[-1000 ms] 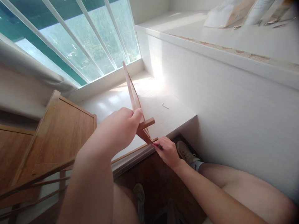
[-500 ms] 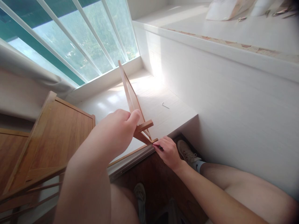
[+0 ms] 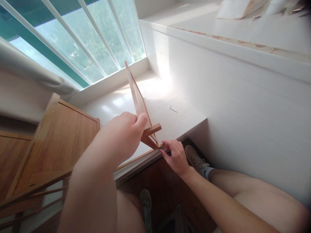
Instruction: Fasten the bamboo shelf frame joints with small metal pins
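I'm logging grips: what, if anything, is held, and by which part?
The left hand grips the wooden piece toward its near end, beside the short crosspiece. The right hand is at that end; whether it holds anything cannot be told.

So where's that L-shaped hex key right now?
In the head view, the hex key lies just right of centre on the white ledge, right of the wooden panel in the left hand.

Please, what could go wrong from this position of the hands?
The left hand grips the wooden panel near the edge of the white platform; if this grip loosens, the panel might tip. The right hand is close to its near end and could get pinched.
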`<state>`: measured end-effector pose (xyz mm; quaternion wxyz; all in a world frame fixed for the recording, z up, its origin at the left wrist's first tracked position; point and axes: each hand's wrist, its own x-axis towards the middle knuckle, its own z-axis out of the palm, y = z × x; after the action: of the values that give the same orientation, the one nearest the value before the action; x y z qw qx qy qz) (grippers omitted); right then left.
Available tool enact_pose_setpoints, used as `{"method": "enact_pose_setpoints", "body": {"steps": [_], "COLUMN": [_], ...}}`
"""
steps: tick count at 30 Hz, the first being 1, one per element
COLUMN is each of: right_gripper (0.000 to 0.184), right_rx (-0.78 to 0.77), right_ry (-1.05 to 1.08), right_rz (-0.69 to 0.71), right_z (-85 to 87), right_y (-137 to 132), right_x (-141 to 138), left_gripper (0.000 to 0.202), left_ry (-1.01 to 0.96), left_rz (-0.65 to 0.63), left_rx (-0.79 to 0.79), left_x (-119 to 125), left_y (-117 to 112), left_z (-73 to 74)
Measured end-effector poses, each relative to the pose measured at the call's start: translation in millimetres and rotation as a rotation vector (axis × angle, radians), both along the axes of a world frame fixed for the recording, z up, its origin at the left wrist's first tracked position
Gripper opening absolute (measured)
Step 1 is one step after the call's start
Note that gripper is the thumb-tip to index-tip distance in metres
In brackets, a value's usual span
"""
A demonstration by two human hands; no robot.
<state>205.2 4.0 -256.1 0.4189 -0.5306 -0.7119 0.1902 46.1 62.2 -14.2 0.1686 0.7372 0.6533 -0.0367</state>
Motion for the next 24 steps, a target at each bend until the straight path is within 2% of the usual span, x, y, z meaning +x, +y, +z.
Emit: {"method": "enact_pose_setpoints", "body": {"steps": [3, 7, 14, 20, 24], "right_gripper": [0.035, 0.027, 0.031, 0.032, 0.042], "right_rx": [-0.018, -0.045, -0.065, -0.063, -0.056], "right_ry": [-0.038, -0.076, -0.155, -0.189, -0.191], "right_rz": [0.003, 0.029, 0.033, 0.079, 0.093], "right_z": [0.8, 2.3, 6.6, 10.8, 11.4], "right_y": [1.2, 2.0, 1.6, 3.1, 2.3], "right_x": [2.9, 3.9, 1.8, 6.5, 6.7], "left_gripper": [0.034, 0.034, 0.041, 0.049, 0.052], "left_ry": [0.004, 0.024, 0.073, 0.056, 0.062], "left_rz": [-0.002, 0.014, 0.006, 0.105, 0.139], "left_rx": [0.006, 0.015, 0.031, 0.028, 0.065], "left_x": [1.5, 5.3, 12.2, 16.4, 16.3], "left_y": [-0.2, 0.1, -0.8, -4.7, -5.7], "left_z": [0.9, 3.4, 9.6, 10.7, 9.0]}}
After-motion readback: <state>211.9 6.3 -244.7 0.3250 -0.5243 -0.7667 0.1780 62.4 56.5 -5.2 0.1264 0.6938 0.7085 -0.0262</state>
